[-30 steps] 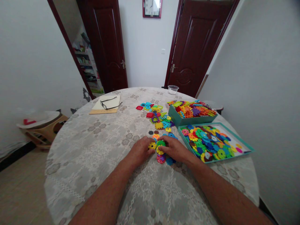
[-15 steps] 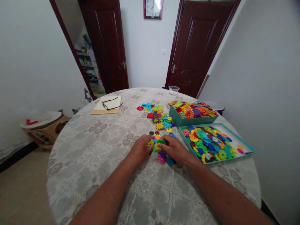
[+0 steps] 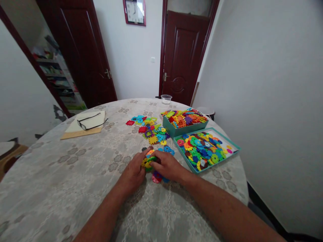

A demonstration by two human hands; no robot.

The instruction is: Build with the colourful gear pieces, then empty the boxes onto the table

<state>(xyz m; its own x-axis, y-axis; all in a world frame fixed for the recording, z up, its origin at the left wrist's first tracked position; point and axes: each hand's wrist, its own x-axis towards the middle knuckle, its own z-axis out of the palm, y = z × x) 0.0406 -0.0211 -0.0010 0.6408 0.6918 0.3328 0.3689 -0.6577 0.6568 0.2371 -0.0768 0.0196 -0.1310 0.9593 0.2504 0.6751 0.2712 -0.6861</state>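
Note:
Both of my hands meet near the middle of a round table with a lace cloth [image 3: 75, 174]. My left hand [image 3: 133, 171] and my right hand [image 3: 168, 165] are closed together on a small cluster of joined plastic gear discs [image 3: 148, 162], yellow, green and orange. A pink and a blue disc [image 3: 157, 177] lie on the cloth under my right hand. Beyond my hands, a loose pile of coloured discs [image 3: 151, 129] is spread over the cloth.
A teal box [image 3: 185, 129] heaped with discs and a flat teal lid [image 3: 233, 148] with more discs sit at the right. Glasses [image 3: 88, 121] rest on a notebook at the left. A clear cup [image 3: 166, 98] stands at the far edge. Dark doors stand behind.
My view has swung to the right, so everything sits further left in the picture. My hands stay pressed together on the disc cluster and have closed more tightly round it.

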